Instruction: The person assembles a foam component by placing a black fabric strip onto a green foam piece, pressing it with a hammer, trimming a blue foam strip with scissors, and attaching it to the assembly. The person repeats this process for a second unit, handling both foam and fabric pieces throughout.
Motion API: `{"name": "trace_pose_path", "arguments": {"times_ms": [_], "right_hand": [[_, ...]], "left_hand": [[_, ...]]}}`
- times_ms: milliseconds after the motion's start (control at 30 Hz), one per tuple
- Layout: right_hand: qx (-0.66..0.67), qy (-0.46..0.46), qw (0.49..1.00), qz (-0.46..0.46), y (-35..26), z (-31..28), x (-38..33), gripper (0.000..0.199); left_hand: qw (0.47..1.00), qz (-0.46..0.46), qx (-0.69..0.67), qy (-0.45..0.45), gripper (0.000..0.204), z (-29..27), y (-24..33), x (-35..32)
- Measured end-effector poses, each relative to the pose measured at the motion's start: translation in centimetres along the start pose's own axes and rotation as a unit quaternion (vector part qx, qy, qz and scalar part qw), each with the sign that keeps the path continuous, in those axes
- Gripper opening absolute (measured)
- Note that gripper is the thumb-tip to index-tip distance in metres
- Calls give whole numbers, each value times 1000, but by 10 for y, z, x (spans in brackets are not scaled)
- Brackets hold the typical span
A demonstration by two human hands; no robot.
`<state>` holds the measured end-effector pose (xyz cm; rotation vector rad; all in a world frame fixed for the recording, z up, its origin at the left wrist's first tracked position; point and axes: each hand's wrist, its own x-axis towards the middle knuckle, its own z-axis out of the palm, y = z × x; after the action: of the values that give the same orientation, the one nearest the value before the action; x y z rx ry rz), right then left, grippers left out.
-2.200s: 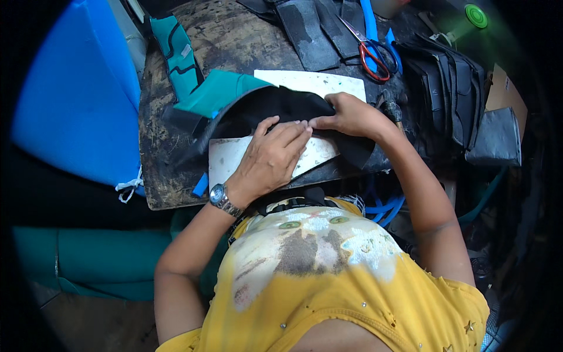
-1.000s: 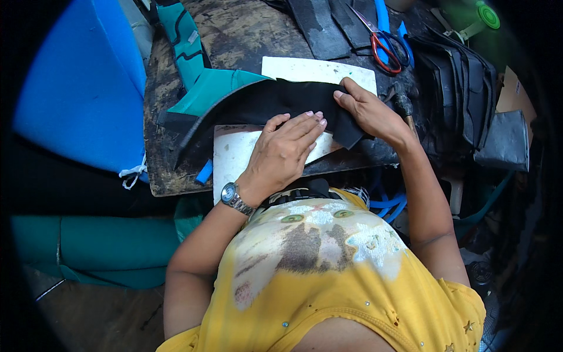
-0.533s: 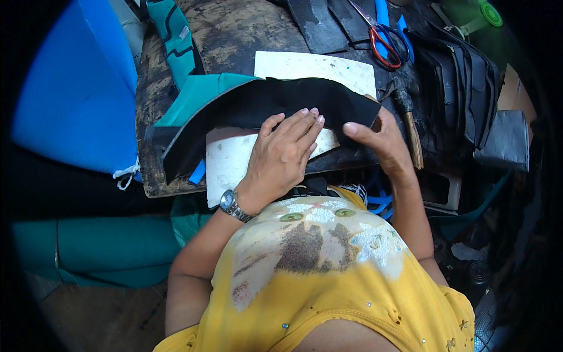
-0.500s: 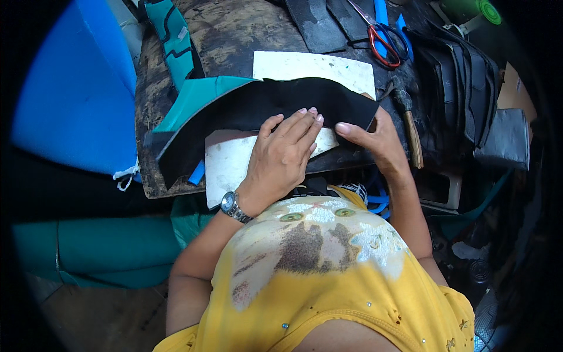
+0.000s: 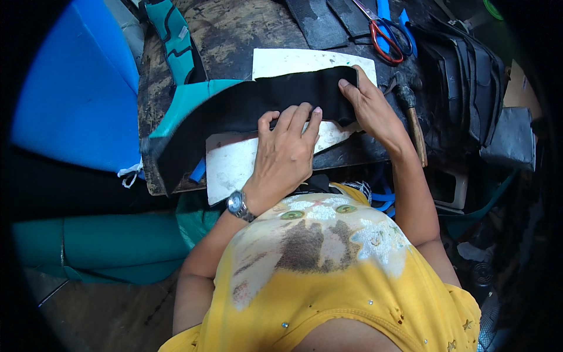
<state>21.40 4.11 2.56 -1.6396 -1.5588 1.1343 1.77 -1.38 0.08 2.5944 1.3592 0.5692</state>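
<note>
Left hand [image 5: 285, 154]: lying flat, fingers spread, pressing the black strip [image 5: 258, 108] down onto the white board [image 5: 246, 161] so it is not slipping
Right hand [image 5: 368, 105]: pinching the strip's right end, seemingly pulling it taut over the board
Strip: stretching across the board's middle, its left end drooping past the board's edge
Hammer [image 5: 410, 111]: lying just right of the board, beside the right wrist
Scissors [image 5: 387, 29]: resting beyond the board's far right corner

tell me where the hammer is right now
In the head view the hammer lies on the right side of the workbench, just right of the right hand and below the scissors.
</note>
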Motion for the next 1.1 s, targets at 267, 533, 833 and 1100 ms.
{"name": "trace_pose_path", "arguments": {"times_ms": [267,533,833,1100], "right_hand": [[35,-2,999,6,0,-5,6,25],[95,41,988,110,-2,5,-3,26],[281,-3,951,125,-4,-15,-15,48],[310,-24,943,114,13,-15,-24,59]], "left_hand": [[985,34,-162,46,39,8,-9,6],[990,40,-120,66,36,11,-5,9],[989,3,-68,135,11,19,11,32],[981,27,-70,179,11,22,11,35]]}}
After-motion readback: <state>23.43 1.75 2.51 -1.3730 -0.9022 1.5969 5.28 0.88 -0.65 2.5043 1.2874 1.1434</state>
